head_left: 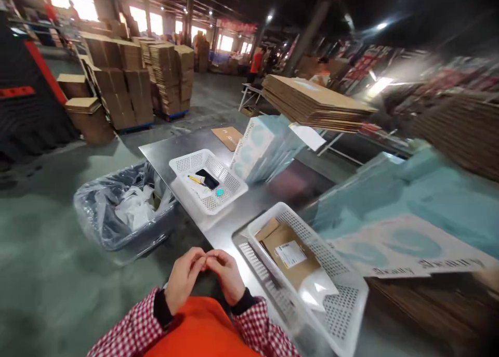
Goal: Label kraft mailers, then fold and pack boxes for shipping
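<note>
My left hand (186,278) and my right hand (227,275) meet at the fingertips in front of my body, just off the table's near edge. Both have curled, pinched fingers; whatever lies between them, if anything, is too small or hidden to make out. Closest on the right is a white perforated basket (353,320), where a brown cardboard mailer (273,236) with a white label (290,254) lies. Farther along stands a smaller white basket (187,164) holding a black phone (207,179), a yellow cutter or pen (196,180) and a small teal round item (220,192).
A lined bin (128,237) with crumpled white plastic stands left of the metal table (230,219). Pale blue printed boxes (268,144) and more at right (409,216) crowd the tabletop. Flat cardboard (315,102) is stacked behind. A person in orange (256,63) is far off.
</note>
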`<state>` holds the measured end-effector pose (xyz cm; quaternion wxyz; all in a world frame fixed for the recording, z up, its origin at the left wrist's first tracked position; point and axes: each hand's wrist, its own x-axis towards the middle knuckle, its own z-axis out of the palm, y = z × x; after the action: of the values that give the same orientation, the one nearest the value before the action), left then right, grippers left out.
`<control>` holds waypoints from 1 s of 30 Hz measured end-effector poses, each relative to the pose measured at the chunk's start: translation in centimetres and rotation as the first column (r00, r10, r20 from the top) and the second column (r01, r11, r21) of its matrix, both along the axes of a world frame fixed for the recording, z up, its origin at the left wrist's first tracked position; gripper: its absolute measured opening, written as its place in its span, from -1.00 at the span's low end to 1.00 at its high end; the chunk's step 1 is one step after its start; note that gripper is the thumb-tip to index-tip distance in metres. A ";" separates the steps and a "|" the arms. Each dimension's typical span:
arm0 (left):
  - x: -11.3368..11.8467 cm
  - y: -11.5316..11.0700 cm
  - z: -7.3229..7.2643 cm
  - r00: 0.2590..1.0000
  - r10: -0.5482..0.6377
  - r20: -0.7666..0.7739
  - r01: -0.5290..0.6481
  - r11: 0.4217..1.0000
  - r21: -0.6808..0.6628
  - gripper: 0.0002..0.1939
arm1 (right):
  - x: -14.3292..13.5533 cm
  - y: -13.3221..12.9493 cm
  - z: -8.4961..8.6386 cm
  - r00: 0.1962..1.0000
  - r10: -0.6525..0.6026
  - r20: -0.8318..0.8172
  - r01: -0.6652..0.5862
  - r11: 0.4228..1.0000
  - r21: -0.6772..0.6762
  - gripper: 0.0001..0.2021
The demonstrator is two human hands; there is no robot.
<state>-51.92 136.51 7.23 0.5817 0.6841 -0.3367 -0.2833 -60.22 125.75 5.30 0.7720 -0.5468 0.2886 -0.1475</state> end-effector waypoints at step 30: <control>23.8 8.8 -11.9 0.747 0.603 -0.279 -0.556 0.797 0.234 -0.61 | 26.9 5.3 -6.9 0.849 0.341 -0.403 -0.449 0.868 -0.212 -0.89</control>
<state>-28.14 145.31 -4.64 0.6420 0.7330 0.0184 -0.2239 -33.30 131.04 -1.59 0.6297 -0.7222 0.2762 0.0750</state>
